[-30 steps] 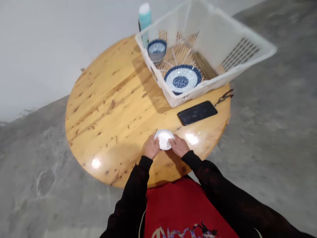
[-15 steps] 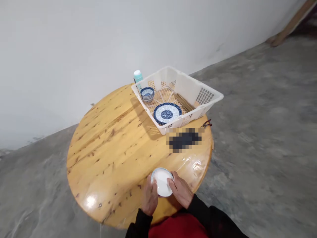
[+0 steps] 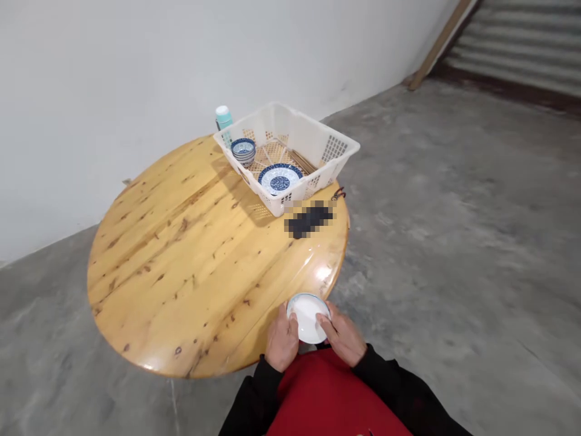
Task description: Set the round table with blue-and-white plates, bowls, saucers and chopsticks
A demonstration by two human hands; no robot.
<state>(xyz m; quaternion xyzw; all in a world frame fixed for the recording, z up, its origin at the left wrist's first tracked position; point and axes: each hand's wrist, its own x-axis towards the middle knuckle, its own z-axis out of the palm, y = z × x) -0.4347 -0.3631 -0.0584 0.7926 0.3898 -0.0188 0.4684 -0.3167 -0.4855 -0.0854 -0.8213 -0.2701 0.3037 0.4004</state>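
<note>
A small white dish with a thin blue rim is held between both my hands, just past the near edge of the round wooden table. My left hand grips its left side with curled fingers. My right hand holds its right side, thumb on the face. Both sleeves are black, above a red garment.
A white plastic basket stands at the table's far right; in it lie a blue patterned plate and stacked small bowls. A teal bottle stands behind it. A dark blurred flat object lies beside the basket. Concrete floor surrounds the table.
The dish has come off the tabletop and toward my body, now past the table's near edge. My view has risen and pulled back, showing more floor and wall.
</note>
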